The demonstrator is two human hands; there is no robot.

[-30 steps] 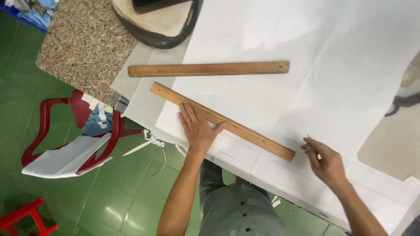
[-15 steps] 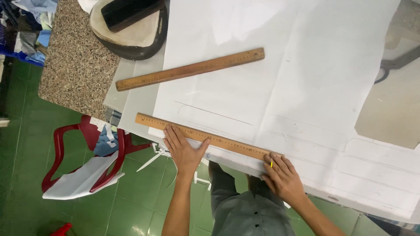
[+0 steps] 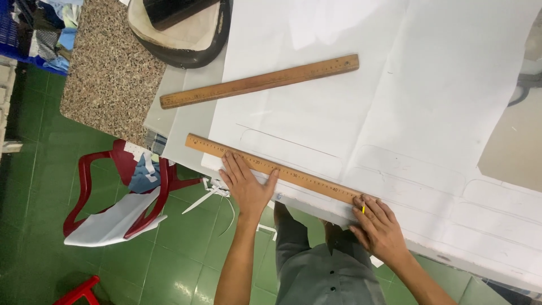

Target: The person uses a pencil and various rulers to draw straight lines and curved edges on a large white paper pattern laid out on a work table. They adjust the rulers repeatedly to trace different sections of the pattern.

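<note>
So, a wooden ruler [image 3: 276, 169] is laid slanted across the near edge of a big white paper sheet [image 3: 395, 96], running from about 10 o'clock down to 4 o'clock. The left hand [image 3: 245, 186] is pressed flat on it, fingers spread and nothing gripped, presumably so the ruler is kept from sliding while a line gets drawn. The right hand [image 3: 381, 229] is placed at the ruler's 4 o'clock end, fingers curled around a small yellow pencil [image 3: 363, 209] whose tip is held right against the ruler's edge. Only a sliver of the pencil is seen, so how it's pinched can't really be made out.

A second wooden ruler [image 3: 259, 82] is parked further up at 12 o'clock from the hands, well apart from them and untouched, half on the paper and half on the bare surface [image 3: 192, 121]. Faint pencil lines and rounded outlines are already marked on the sheet between the two rulers.

Off at 11 o'clock, a speckled granite slab [image 3: 107, 73] is seen with a black and cream padded thing [image 3: 180, 28] resting partly on it. Down on the green tiled floor [image 3: 84, 265], at 9 o'clock, a red plastic chair [image 3: 121, 192] is loaded with scraps of white and blue material.
</note>
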